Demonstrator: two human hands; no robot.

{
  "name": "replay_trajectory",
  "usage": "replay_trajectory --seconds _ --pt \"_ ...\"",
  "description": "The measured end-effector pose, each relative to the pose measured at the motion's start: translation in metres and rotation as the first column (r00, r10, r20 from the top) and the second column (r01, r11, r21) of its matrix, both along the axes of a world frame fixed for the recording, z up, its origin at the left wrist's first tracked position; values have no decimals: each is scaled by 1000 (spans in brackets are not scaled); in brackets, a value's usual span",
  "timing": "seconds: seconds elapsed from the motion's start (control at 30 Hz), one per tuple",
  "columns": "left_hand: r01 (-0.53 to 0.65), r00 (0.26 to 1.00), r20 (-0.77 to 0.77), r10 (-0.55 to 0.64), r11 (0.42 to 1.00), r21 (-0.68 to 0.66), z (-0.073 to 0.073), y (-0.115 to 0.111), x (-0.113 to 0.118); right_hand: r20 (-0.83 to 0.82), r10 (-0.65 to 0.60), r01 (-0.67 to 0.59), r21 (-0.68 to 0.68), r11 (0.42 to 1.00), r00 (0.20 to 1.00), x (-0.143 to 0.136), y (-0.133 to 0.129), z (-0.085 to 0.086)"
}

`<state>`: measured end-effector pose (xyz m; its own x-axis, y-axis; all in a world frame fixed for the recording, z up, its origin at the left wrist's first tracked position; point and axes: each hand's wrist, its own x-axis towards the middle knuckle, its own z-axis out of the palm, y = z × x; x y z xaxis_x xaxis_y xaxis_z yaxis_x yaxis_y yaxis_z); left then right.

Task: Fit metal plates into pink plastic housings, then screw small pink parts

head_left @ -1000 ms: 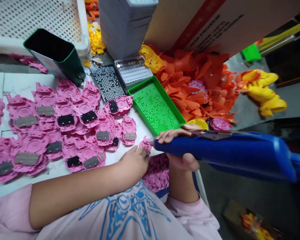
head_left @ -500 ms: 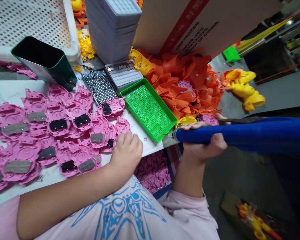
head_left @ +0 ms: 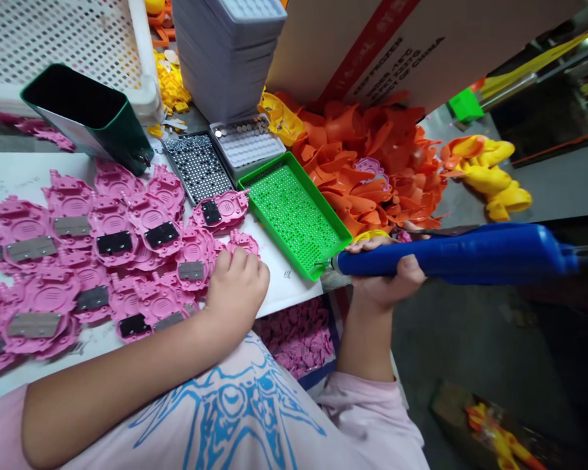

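Observation:
In my right hand (head_left: 385,281) is a blue electric screwdriver (head_left: 460,254), lying nearly level, fingers and thumb wrapped round its body. Its bit points left, over the near right corner of a green perforated tray (head_left: 318,245). My left hand (head_left: 238,287) is closed at the table's front edge, knuckles up, against the pink plastic housings (head_left: 193,245). Its fingertips are hidden, so I cannot tell what they hold. Many of these housings carry black or grey covers with screws. Past the green tray sits a black perforated tray (head_left: 198,166) with small metal pieces on it.
A dark green container (head_left: 112,130) stands behind the housings, beside a white perforated basket (head_left: 151,98). Stacked grey trays (head_left: 225,65) rise at the back, near a tray of round discs (head_left: 247,140). Orange plastic parts (head_left: 362,170) pile before a cardboard box (head_left: 421,72).
My left hand has shifted left and slightly down over the housings. My right hand and the screwdriver have moved a little left, the bit now over the green tray's corner.

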<state>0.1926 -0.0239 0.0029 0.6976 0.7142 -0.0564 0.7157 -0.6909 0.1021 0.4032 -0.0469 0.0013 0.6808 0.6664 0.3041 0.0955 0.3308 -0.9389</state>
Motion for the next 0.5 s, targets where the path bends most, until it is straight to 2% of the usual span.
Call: replay_trajectory --seconds 0.13,0.27,0.37,0.5 --pt "132 988 81 -128 990 -51 0 -13 4 -4 12 -12 -12 1000 1000 1 0 -2" --pt "300 953 104 -285 935 -188 -7 -25 11 -13 37 -37 -33 999 999 2 0 -3" --pt "347 938 95 -334 909 -230 -14 -29 14 -7 42 -42 -16 999 999 2 -1 -3" --pt "358 934 93 -345 904 -235 -20 -29 13 9 50 -50 8 999 999 0 -1 -2"
